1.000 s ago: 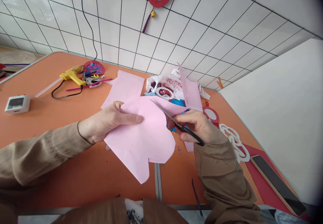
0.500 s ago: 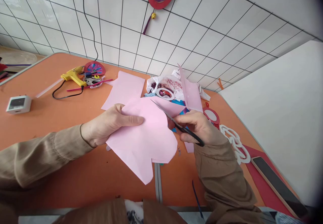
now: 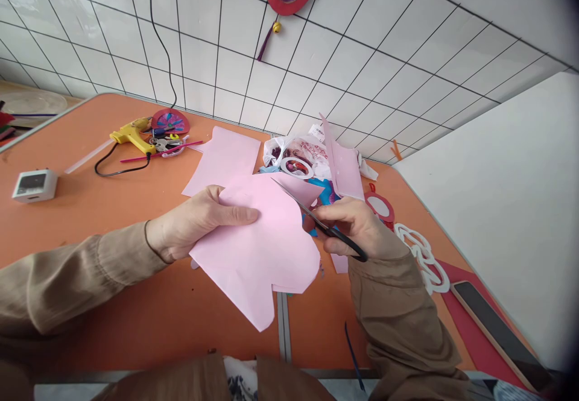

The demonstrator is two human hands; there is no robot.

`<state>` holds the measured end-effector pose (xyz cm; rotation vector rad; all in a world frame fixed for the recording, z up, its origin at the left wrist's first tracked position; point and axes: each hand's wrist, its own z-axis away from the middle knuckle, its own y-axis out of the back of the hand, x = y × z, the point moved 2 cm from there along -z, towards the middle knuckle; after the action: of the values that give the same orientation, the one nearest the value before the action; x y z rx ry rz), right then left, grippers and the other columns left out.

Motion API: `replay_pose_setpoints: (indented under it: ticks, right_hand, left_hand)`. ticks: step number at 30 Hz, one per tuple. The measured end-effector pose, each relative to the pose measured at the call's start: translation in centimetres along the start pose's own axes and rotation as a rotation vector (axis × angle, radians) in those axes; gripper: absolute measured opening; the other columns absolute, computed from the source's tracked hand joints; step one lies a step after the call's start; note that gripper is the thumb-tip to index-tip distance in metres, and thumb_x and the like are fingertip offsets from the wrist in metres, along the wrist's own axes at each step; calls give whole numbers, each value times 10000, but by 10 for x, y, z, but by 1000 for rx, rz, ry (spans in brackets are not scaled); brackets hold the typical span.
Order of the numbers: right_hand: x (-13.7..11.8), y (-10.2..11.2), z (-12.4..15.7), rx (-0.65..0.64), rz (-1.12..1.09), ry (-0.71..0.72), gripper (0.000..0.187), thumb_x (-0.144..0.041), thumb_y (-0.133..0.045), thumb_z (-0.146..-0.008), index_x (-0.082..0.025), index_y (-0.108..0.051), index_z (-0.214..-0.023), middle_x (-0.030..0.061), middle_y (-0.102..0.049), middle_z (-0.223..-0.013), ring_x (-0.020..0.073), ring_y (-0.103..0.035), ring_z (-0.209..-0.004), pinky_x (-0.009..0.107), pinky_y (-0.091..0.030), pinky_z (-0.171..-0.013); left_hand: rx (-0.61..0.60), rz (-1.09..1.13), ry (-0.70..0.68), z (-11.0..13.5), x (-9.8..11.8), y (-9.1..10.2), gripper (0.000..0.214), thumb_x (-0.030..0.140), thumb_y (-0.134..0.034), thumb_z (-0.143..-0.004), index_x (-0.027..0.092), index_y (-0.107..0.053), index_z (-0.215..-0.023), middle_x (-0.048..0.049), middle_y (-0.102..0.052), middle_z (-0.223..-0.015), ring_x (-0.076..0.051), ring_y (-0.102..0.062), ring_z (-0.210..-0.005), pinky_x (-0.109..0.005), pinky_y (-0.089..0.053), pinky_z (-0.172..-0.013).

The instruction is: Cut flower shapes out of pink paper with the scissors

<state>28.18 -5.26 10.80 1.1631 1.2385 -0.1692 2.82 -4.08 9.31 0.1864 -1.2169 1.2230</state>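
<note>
My left hand [image 3: 194, 223] pinches a pink paper sheet [image 3: 256, 250] by its left edge, thumb on top, holding it above the orange table [image 3: 136, 304]. My right hand [image 3: 350, 226] grips black-handled scissors [image 3: 316, 220], whose blades reach up and left into the sheet's upper right edge. A pink offcut flap [image 3: 301, 189] hangs off beyond the blades. The sheet has a rounded right side and a stepped lower corner.
Another pink sheet [image 3: 224, 160] lies behind. A yellow glue gun [image 3: 131, 137] with keys, a white timer [image 3: 34, 184], a plastic bag of scraps [image 3: 298, 151], white chain cut-outs [image 3: 423, 256] and a phone [image 3: 493, 319] on red card surround the hands. A tiled wall rises at the back.
The scissors have crept a little further along the sheet's upper edge. The offcut flap has shrunk and bent away. Both hands otherwise stay in place.
</note>
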Motion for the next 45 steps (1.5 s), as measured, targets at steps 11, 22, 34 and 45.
replay_pose_setpoints:
  ticks: [11,22,34,45]
  right_hand:
    - [-2,0,-1,12,11,28,560,-673,-606,-832,-120,-671,-769,-30,-394,-548,94,-328,-482,256,-247,-433]
    - [-2,0,1,29,47,24,491,-603,-626,-848,-126,-642,-735,-32,-390,-544,90,-299,-502,257,-244,-447]
    - [-4,0,2,29,85,29,309,-410,-659,-855,-119,-653,-750,-34,-363,-577,92,-282,-528,256,-270,-463]
    - [4,1,4,10,112,25,215,-323,-709,-831,-141,-625,-753,-39,-344,-598,103,-248,-570,227,-265,-460]
  left_hand:
    - [-12,13,13,1,0,0,278,212,-868,-681,105,-793,-926,-134,-794,-840,-261,-748,-684,-343,-636,-610]
    - [-62,109,35,1,0,-5,247,166,-848,-701,99,-797,-933,-135,-795,-837,-247,-749,-688,-323,-641,-615]
    - [-83,130,33,2,-1,-4,227,150,-840,-722,89,-801,-938,-139,-796,-832,-237,-753,-679,-313,-652,-611]
    - [-93,171,28,0,-6,-5,172,139,-842,-714,75,-798,-868,-123,-789,-773,-223,-744,-643,-297,-647,-582]
